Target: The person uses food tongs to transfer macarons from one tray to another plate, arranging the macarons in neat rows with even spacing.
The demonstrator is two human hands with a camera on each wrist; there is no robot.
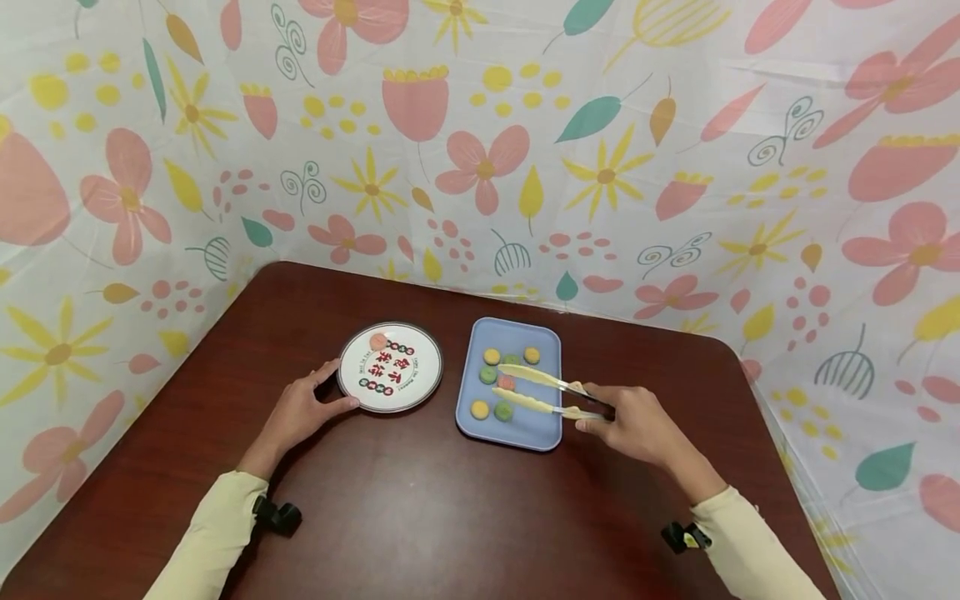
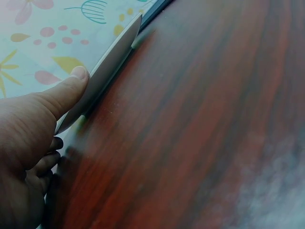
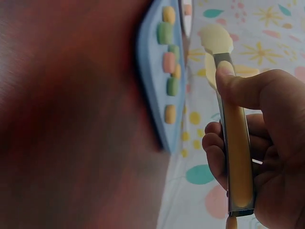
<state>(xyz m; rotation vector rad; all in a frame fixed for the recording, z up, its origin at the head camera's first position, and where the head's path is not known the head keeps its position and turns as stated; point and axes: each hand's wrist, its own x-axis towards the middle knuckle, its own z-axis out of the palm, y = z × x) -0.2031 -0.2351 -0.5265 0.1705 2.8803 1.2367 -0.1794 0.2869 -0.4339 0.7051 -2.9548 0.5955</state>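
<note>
My left hand holds the left rim of a round white plate with red characters, its thumb on the rim in the left wrist view. A small pink round piece lies near the plate's upper edge. My right hand grips a pair of tongs with cream-coloured tips. The tongs' arms are spread above a blue tray, on either side of another pink piece; I cannot tell if they touch it. Several yellow pieces and green pieces lie around it.
Plate and tray stand side by side on a dark reddish-brown wooden table. A white curtain with flowers and leaves hangs behind the table and along its sides. Black bands sit on both wrists.
</note>
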